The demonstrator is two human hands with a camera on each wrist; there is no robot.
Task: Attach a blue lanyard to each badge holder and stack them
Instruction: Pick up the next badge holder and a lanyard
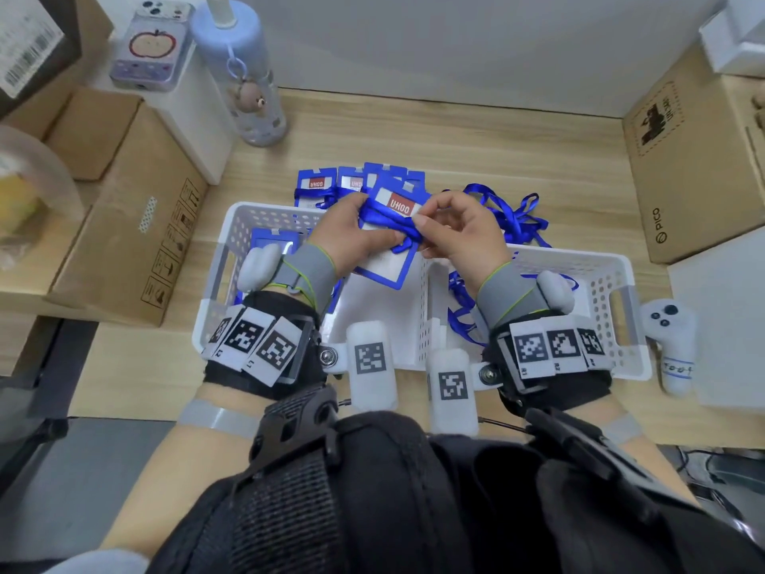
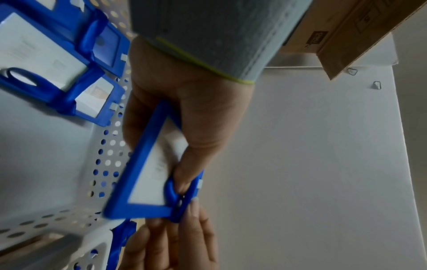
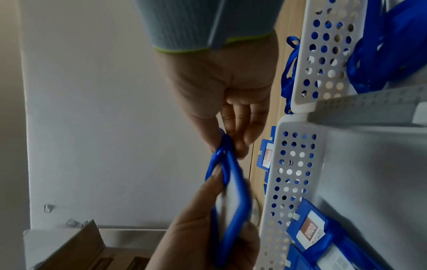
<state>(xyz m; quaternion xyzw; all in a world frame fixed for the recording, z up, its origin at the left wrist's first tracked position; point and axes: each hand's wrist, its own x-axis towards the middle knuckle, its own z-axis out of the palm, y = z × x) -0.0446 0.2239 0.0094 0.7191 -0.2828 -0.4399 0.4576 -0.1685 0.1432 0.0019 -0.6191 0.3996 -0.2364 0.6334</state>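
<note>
A blue-framed badge holder [image 1: 389, 258] with a white card is held above the left white basket [image 1: 244, 219]. My left hand [image 1: 358, 234] grips the badge holder [image 2: 148, 169], thumb on its face. A blue lanyard [image 1: 387, 219] is wrapped across the holder. My right hand [image 1: 451, 229] pinches that lanyard [image 3: 223, 155] at the holder's edge. Several finished badge holders [image 1: 331, 186] lie fanned on the desk behind the basket. More badge holders [image 2: 46, 60] lie inside the left basket.
A right white basket [image 1: 612, 283] holds loose blue lanyards [image 1: 463, 312], and more lanyards [image 1: 513, 213] spill over its back rim. Cardboard boxes [image 1: 124, 225] flank the desk left and right [image 1: 695, 159]. A blue bottle [image 1: 244, 76] stands behind; a white controller [image 1: 672, 345] lies right.
</note>
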